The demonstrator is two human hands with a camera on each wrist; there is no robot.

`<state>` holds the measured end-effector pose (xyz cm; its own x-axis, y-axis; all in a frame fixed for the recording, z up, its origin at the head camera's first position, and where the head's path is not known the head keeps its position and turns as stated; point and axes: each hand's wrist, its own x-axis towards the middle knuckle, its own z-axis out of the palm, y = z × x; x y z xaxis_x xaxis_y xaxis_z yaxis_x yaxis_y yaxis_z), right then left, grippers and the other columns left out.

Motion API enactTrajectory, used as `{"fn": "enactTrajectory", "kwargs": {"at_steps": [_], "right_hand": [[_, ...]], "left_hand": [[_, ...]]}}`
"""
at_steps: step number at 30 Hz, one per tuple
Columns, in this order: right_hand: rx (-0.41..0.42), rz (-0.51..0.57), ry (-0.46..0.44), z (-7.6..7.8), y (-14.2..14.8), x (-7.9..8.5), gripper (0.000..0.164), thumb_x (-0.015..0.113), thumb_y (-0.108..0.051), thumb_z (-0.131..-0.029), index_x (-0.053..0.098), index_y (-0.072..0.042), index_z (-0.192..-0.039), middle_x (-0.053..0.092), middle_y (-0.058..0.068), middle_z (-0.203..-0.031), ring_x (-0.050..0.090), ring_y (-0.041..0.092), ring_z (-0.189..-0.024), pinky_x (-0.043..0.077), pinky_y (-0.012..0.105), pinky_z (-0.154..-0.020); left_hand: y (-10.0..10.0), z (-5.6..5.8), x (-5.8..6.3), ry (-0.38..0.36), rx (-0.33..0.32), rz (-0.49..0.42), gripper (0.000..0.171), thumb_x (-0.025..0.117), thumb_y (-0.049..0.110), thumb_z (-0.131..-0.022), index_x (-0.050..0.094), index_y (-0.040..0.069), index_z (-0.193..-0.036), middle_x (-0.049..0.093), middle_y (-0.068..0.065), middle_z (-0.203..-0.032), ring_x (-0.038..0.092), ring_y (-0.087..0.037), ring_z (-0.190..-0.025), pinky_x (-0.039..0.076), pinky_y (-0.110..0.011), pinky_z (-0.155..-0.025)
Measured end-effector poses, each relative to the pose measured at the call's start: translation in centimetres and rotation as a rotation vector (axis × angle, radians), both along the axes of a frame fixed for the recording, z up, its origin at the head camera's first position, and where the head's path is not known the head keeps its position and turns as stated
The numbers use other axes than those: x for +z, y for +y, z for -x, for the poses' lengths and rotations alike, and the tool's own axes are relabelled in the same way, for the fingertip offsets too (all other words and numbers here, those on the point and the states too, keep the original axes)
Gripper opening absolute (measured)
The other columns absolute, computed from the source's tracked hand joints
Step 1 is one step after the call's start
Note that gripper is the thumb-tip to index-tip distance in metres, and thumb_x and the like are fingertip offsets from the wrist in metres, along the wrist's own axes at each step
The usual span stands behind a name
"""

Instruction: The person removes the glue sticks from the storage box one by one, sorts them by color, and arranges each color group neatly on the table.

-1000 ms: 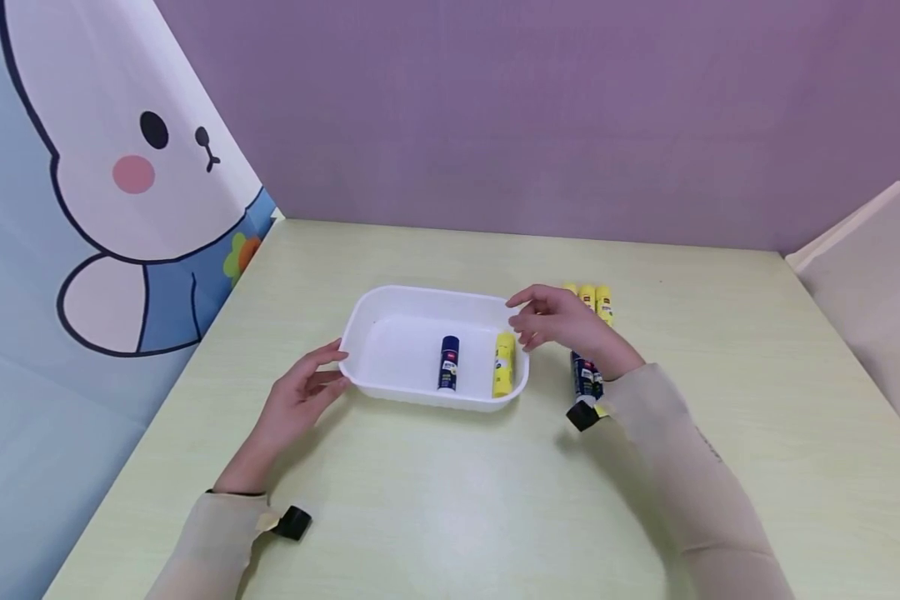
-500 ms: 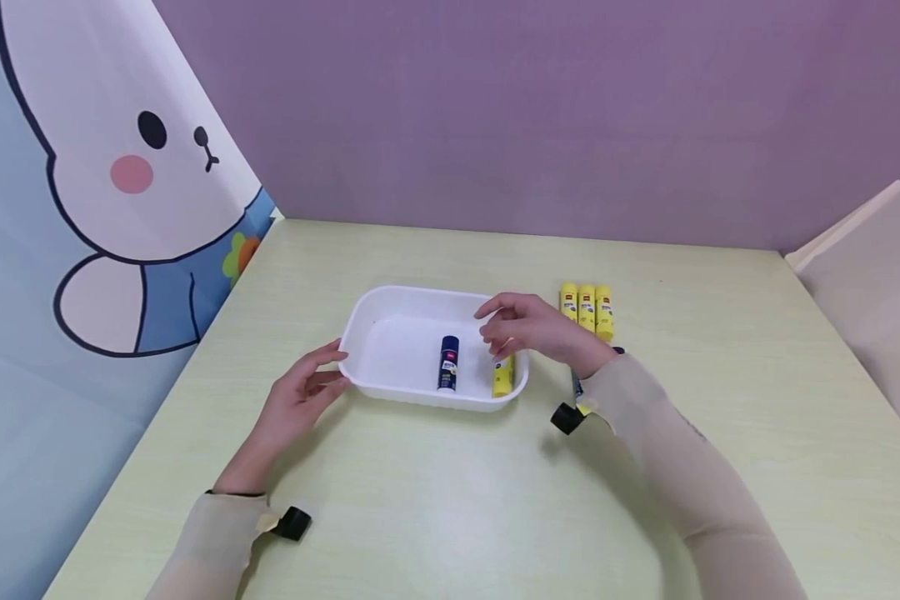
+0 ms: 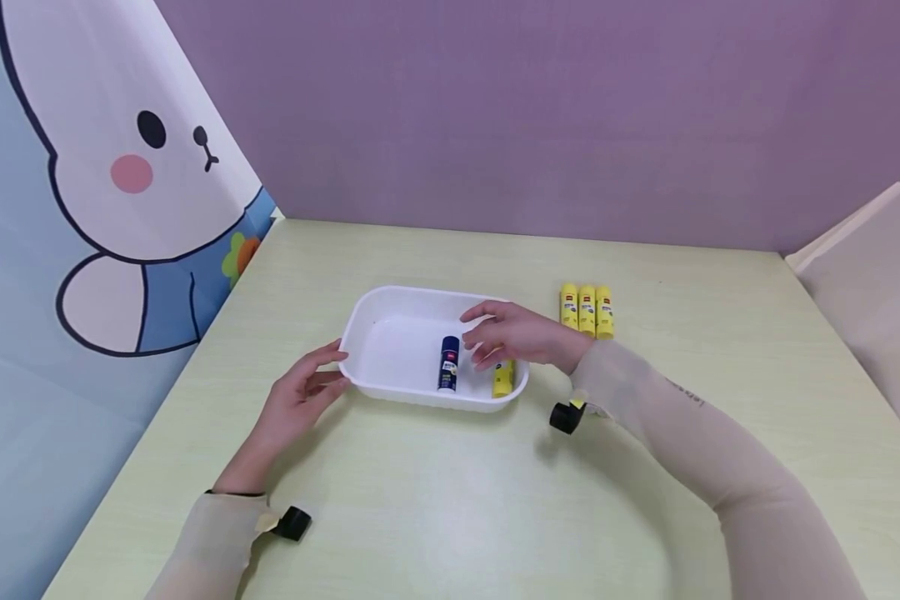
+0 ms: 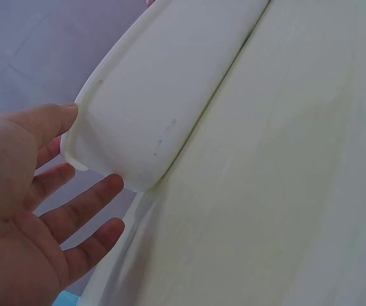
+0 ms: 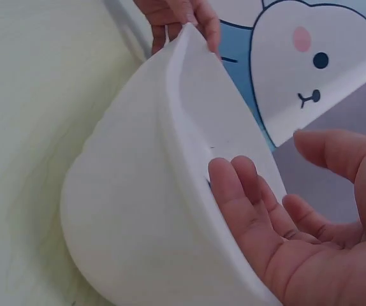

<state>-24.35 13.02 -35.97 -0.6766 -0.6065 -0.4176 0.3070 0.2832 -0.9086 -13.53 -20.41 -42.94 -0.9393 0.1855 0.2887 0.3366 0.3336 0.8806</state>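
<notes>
A white plastic tray [image 3: 397, 333] sits mid-table with a navy glue stick [image 3: 448, 365] and a yellow glue stick [image 3: 503, 379] lying in it. My left hand [image 3: 300, 392] pinches the tray's left end between thumb and index finger; its other fingers [image 4: 84, 207] are spread below the rim in the left wrist view. Over the tray's right part hovers my right hand [image 3: 517, 333], fingers loosely bent and holding nothing. It partly covers the yellow stick. In the right wrist view these fingertips [image 5: 224, 178] appear just above the tray's rim.
Right of the tray, three yellow glue sticks [image 3: 587, 310] lie side by side, partly behind my right forearm. A purple panel [image 3: 532, 125] stands along the table's back edge. On the left hangs a blue cloth with a cartoon animal [image 3: 172, 167].
My right hand has moved left from the tray's right rim to over its inside. The dark glue sticks beside the tray are now hidden by the forearm. The left hand stays put.
</notes>
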Motion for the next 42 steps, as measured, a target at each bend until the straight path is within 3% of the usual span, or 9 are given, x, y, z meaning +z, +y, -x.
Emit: {"fn": "enactTrajectory", "kwargs": {"at_steps": [8,13,17,26,33,42], "right_hand": [[-0.049,-0.092,-0.129,0.2,-1.3,0.4,0.054,0.053,-0.007,-0.102,0.026,0.001,-0.148,0.053,0.023,-0.122,0.062,0.026,-0.090,0.058,0.040,-0.088],[-0.051,-0.148,-0.219,0.3,-2.3,-0.1,0.059,0.057,-0.009,-0.101,0.024,-0.003,-0.149,0.052,0.022,-0.123,0.061,0.029,-0.095,0.057,0.044,-0.091],[-0.057,-0.219,-0.249,0.3,-3.2,-0.6,0.063,0.061,-0.011,-0.099,0.023,-0.006,-0.149,0.056,0.021,-0.121,0.062,0.029,-0.090,0.057,0.043,-0.089],[-0.001,-0.376,-0.149,0.6,-4.6,-0.6,0.064,0.066,-0.014,-0.097,0.026,-0.003,-0.146,0.063,0.019,-0.102,0.063,0.026,-0.076,0.060,0.043,-0.082],[0.050,-0.412,-0.116,1.1,-4.7,-1.1,0.053,0.070,-0.013,-0.095,0.038,-0.002,-0.136,0.065,0.019,-0.100,0.062,0.026,-0.073,0.061,0.039,-0.076],[0.059,-0.414,-0.059,1.0,-4.6,-1.3,0.053,0.071,-0.014,-0.094,0.037,-0.002,-0.133,0.065,0.020,-0.102,0.065,0.026,-0.073,0.061,0.038,-0.074]], "left_hand": [[0.0,0.0,0.1,-0.004,0.003,0.001,0.037,0.063,-0.008,-0.093,0.057,-0.006,-0.129,0.045,-0.023,-0.148,0.063,-0.044,-0.107,0.051,-0.013,-0.086],[0.0,0.0,0.1,0.005,0.004,-0.003,0.037,0.063,-0.010,-0.092,0.057,-0.007,-0.128,0.046,-0.024,-0.147,0.062,-0.045,-0.107,0.051,-0.013,-0.086],[0.0,0.0,0.0,0.007,-0.001,-0.010,0.037,0.063,-0.010,-0.092,0.057,-0.007,-0.128,0.046,-0.024,-0.147,0.062,-0.045,-0.106,0.052,-0.014,-0.086],[-0.1,0.0,0.0,0.039,-0.008,-0.010,0.038,0.063,-0.011,-0.092,0.057,-0.008,-0.129,0.046,-0.023,-0.147,0.062,-0.043,-0.106,0.052,-0.014,-0.086],[-0.1,0.0,-0.2,0.038,-0.014,-0.010,0.037,0.063,-0.010,-0.092,0.057,-0.007,-0.128,0.047,-0.023,-0.147,0.063,-0.041,-0.105,0.052,-0.015,-0.086],[-0.1,0.0,0.0,0.020,-0.008,-0.014,0.037,0.063,-0.009,-0.092,0.057,-0.006,-0.128,0.046,-0.023,-0.147,0.063,-0.044,-0.104,0.053,-0.015,-0.084]]}}
